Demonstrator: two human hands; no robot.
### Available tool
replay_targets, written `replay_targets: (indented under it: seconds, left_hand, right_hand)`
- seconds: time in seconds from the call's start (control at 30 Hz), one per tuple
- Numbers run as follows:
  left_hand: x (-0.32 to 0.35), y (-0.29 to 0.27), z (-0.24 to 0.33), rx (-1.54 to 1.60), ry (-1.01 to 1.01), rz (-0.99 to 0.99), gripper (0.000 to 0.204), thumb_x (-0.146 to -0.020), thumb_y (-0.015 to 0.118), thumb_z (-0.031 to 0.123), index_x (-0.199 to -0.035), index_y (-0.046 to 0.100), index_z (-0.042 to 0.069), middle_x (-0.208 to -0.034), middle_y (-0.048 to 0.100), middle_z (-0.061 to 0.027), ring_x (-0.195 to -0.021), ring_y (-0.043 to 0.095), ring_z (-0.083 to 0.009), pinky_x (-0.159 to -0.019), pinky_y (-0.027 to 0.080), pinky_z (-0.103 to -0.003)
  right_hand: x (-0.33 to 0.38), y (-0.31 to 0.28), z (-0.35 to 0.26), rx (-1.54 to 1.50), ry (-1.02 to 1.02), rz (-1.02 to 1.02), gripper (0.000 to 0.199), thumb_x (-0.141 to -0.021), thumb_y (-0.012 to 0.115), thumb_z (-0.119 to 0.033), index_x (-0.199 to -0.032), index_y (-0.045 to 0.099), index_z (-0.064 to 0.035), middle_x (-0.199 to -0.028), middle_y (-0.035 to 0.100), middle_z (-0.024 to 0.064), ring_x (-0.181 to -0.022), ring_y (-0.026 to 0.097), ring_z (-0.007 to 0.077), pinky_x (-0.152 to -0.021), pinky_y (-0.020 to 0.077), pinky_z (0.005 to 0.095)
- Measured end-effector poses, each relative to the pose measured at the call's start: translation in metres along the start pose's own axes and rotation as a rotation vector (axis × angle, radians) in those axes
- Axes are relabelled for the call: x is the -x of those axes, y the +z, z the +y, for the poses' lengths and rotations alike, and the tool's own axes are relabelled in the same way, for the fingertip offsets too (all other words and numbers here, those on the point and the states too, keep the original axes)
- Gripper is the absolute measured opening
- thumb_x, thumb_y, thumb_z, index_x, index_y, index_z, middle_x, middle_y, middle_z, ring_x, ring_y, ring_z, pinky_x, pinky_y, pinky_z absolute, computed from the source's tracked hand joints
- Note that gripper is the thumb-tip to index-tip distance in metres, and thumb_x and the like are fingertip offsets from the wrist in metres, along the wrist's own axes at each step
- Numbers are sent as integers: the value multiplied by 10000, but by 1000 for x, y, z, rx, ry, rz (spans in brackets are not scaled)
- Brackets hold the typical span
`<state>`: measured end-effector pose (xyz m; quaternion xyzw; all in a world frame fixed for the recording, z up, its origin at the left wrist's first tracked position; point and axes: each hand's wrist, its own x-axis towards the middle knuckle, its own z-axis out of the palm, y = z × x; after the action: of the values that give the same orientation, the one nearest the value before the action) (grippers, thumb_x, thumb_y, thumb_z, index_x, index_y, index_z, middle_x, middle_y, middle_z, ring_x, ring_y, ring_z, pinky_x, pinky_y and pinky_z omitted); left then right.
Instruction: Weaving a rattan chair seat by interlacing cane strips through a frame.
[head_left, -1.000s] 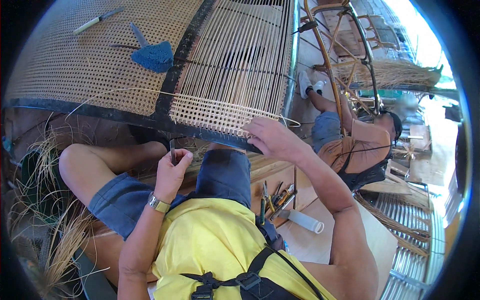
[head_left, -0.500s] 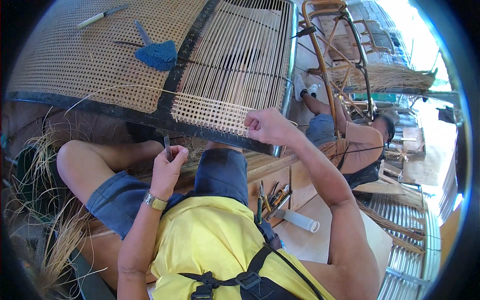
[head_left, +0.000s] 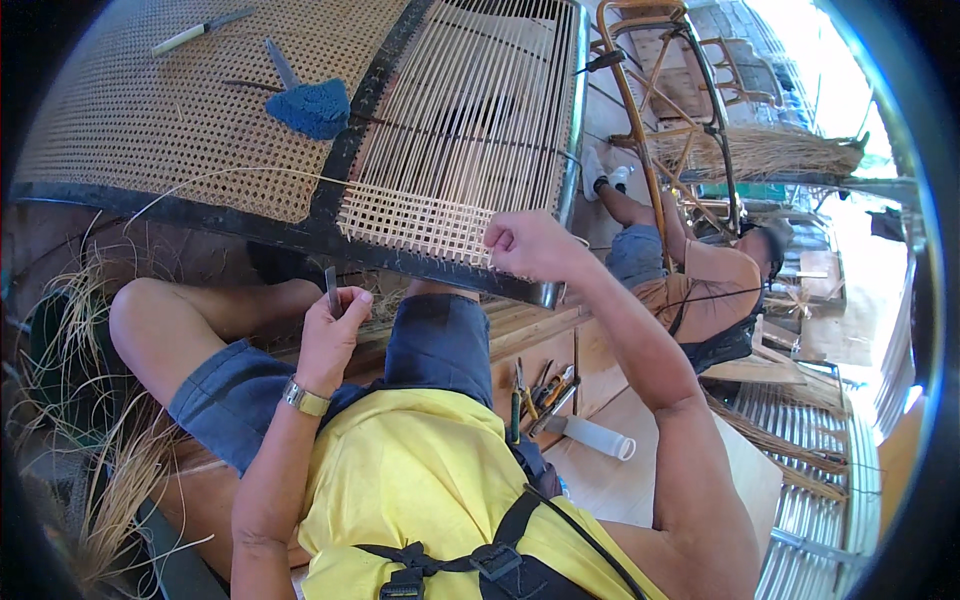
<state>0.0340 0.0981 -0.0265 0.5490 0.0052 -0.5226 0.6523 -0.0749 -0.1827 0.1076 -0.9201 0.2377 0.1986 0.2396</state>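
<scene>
My right hand (head_left: 535,246) is closed in a pinch at the right end of the woven rows on a dark-framed cane panel (head_left: 400,222). A long pale cane strand (head_left: 235,173) arcs over the panel from the left and runs into those rows towards this hand. The fingers mostly cover what they grip; a strand end sticks out by the wrist. Beyond the rows, parallel cane strands (head_left: 480,80) are strung lengthwise with gaps between them. Above my lap, my left hand (head_left: 335,325) is closed around a narrow flat metal blade (head_left: 332,291), its tip pointing up, apart from the panel.
On the finished mesh lie a white-handled knife (head_left: 195,35) and a blue sponge (head_left: 310,110) beside a pointed metal tool (head_left: 282,65). Pliers (head_left: 517,400) and a clear plastic tube (head_left: 600,438) sit by my right thigh. Loose cane (head_left: 110,490) hangs at left; another person (head_left: 715,280) sits at right.
My right hand has shifted very slightly up and left along the weave, still pinched. The left hand keeps hold of the blade; the whole view has drifted a little.
</scene>
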Motion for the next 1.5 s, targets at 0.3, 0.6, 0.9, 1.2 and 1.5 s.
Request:
replay_targets:
  seconds: [0.3,0.6,0.9,1.2,1.5]
  left_hand:
    - [0,-3,0,47,-21,5,182,-983,704,227,-1008,696,47,-861,648,29,-791,573,-63,-736,451,-229]
    - [-3,21,-1,-143,171,-38,201,-986,690,212,-1004,694,12,-845,681,-3,-742,602,-81,-710,497,-264]
    - [-54,109,35,-489,429,-170,323,-916,749,335,-913,735,12,-720,705,-132,-625,668,-195,-605,511,-342]
    - [-78,137,40,-797,250,-235,528,-805,849,491,-690,618,31,-629,600,-34,-580,528,-119,-580,457,-300]
    - [-61,127,42,-741,247,-196,276,-863,838,240,-851,696,5,-716,665,-5,-640,563,-60,-605,472,-236]
  right_hand:
    - [1,4,-9,138,-44,8,175,-755,670,-100,-914,669,-26,-791,697,182,-788,707,364,-743,561,440]
    - [-8,-2,-4,194,-120,-125,190,-793,684,-87,-958,640,-3,-941,691,188,-925,682,369,-779,541,482]
    - [74,-18,68,-180,254,922,383,-921,735,-218,-1211,625,7,-1017,690,130,-795,645,157,-703,531,292]
    - [80,-2,133,-614,169,497,328,-1005,664,-291,-1153,645,1,-917,672,47,-745,584,98,-687,496,274]
    - [100,-27,148,-274,193,694,216,-893,766,-195,-913,683,4,-866,632,99,-812,621,230,-717,499,339]
